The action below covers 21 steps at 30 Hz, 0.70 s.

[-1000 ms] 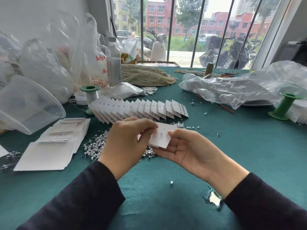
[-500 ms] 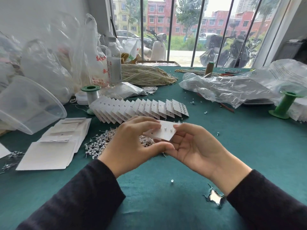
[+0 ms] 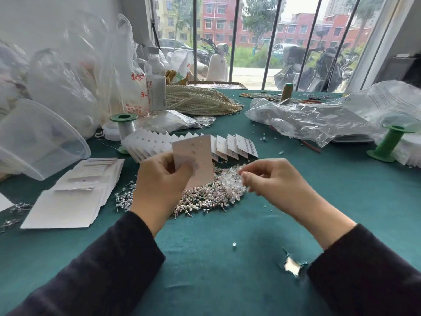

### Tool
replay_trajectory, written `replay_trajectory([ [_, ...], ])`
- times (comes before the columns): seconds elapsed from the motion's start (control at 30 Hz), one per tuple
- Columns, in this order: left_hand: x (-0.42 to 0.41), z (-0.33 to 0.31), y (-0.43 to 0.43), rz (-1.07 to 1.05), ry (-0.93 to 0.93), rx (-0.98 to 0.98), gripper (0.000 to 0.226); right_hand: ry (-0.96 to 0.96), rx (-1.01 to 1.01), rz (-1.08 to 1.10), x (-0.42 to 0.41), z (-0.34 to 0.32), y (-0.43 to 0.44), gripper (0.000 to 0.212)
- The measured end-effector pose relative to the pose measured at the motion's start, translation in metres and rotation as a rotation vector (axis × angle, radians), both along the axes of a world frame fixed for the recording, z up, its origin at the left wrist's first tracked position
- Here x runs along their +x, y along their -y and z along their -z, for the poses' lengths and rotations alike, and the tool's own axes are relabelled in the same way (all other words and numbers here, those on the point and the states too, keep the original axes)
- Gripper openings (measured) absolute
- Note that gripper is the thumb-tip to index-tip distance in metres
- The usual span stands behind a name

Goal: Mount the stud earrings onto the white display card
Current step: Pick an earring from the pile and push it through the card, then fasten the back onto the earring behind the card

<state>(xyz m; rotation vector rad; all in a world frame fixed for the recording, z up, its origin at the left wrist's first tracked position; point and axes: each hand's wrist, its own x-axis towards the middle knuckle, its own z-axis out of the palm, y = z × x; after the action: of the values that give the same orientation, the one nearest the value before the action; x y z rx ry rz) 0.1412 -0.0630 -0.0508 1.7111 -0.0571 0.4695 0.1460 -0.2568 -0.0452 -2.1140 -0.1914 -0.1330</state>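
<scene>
Holding the white display card (image 3: 193, 159) upright now, clamped in your left hand (image 3: 159, 183) fingers, back toward you; your right hand (image 3: 271, 179) has left it, fingers pinched together over the clear earring backs (image 3: 231, 182), stud earrings (image 3: 200, 199) heaped just beneath. Backing comes next, probably.

Clear plastic basin (image 3: 38, 137) tipped on its side at my far left, crumpled plastic bags (image 3: 75, 71) heaped behind it. A clear bottle (image 3: 155, 82) stands upright next to a mound of pearl strands (image 3: 200, 101). One green spool (image 3: 124, 126) left of centre, another green spool (image 3: 388, 142) off to my right beside a big crinkled clear bag (image 3: 319, 119). There's a rip (image 3: 292, 265) in the green counter (image 3: 227, 281) cloth near me.
</scene>
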Motion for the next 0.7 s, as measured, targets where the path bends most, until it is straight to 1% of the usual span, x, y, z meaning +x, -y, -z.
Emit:
replay_trajectory([
  [0.03,0.001,0.001,-0.002,0.032,-0.059,-0.129,0.018,0.103,-0.293,0.098,0.005,0.003,0.008,0.012],
  [0.07,0.003,0.003,-0.003,0.053,-0.111,-0.233,0.017,0.116,-0.477,0.139,0.01,0.008,0.015,0.015],
  [0.1,0.005,0.004,-0.004,0.07,-0.161,-0.313,0.014,0.077,-0.561,0.14,0.012,0.012,0.02,0.016],
  [0.13,0.006,0.006,-0.004,0.083,-0.209,-0.372,0.011,0.038,-0.575,0.13,0.014,0.016,0.022,0.015],
  [0.17,0.007,0.007,-0.004,0.093,-0.248,-0.413,0.009,0.039,-0.55,0.128,0.016,0.02,0.022,0.014],
  [0.3,0.01,0.007,-0.003,0.098,-0.332,-0.494,0.009,0.168,-0.476,0.101,0.023,0.028,0.009,0.008],
  [0.47,0.008,0.012,0.001,0.102,-0.424,-0.4,0.009,0.221,-0.455,0.099,0.028,0.033,0.0,0.01],
  [0.57,0.005,0.011,0.004,0.104,-0.425,-0.368,0.01,0.206,-0.315,0.176,0.028,0.032,0.003,0.011],
  [0.7,0.001,0.007,0.007,0.166,-0.45,-0.402,0.01,0.126,-0.087,0.242,0.029,0.027,0.007,0.013],
])
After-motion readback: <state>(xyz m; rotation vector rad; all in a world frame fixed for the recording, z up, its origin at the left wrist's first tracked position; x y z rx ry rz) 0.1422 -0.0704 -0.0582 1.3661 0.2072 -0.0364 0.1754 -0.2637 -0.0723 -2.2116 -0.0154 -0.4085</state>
